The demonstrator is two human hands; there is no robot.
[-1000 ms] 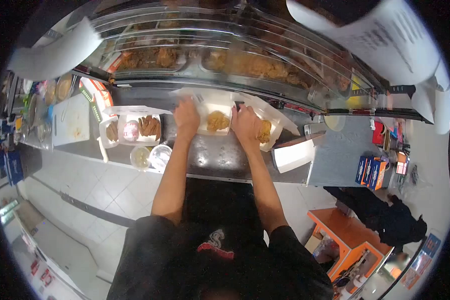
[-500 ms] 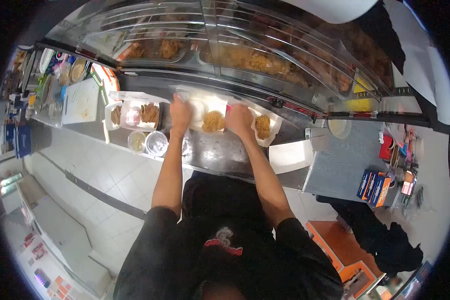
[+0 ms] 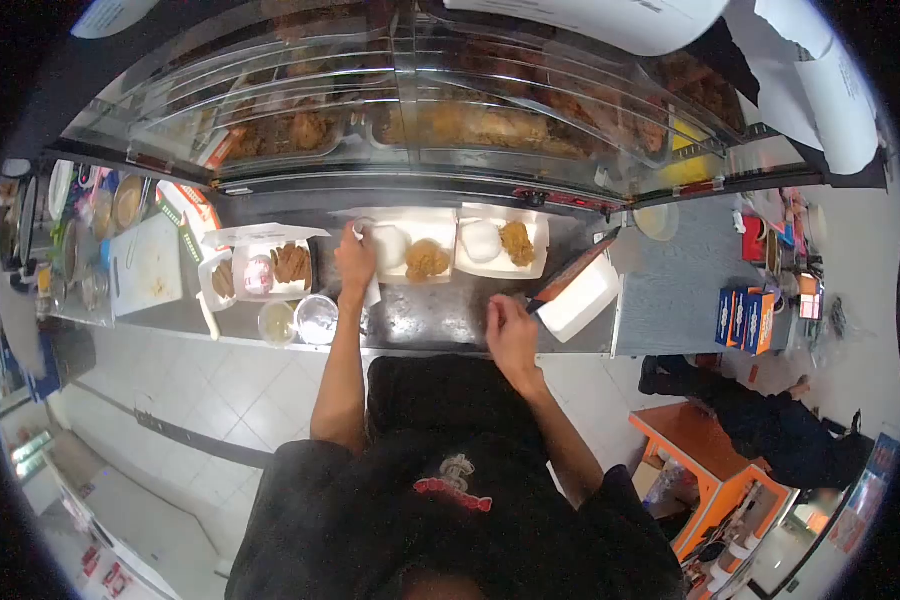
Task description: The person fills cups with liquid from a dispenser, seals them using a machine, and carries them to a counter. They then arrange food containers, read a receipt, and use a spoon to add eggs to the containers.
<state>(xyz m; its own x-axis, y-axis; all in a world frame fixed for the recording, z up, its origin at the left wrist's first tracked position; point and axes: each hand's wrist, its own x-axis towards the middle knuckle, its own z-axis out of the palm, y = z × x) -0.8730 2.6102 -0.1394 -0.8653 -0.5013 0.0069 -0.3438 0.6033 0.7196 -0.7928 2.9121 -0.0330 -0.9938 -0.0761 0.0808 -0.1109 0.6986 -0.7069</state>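
Two open white boxes stand side by side in front of me. The left box holds a white rounded mound and a piece of fried chicken. In the right box are another white mound and fried chicken. At the left box's left edge, my left hand is closed on a thin whitish piece that pokes out past the fingers. My right hand is over the dark counter with curled fingers and nothing visible in them. Near it leans a white box with a dark, red-edged flap.
A third open box with meat and a pink-white packet stands left, behind two round tubs. A cutting board lies further left. The glass display case runs along the back. A person in dark clothes is at right.
My right hand has drawn back from between the boxes towards me. The right box now sits flush beside the left one. The white box at right has tilted, showing its dark flap.
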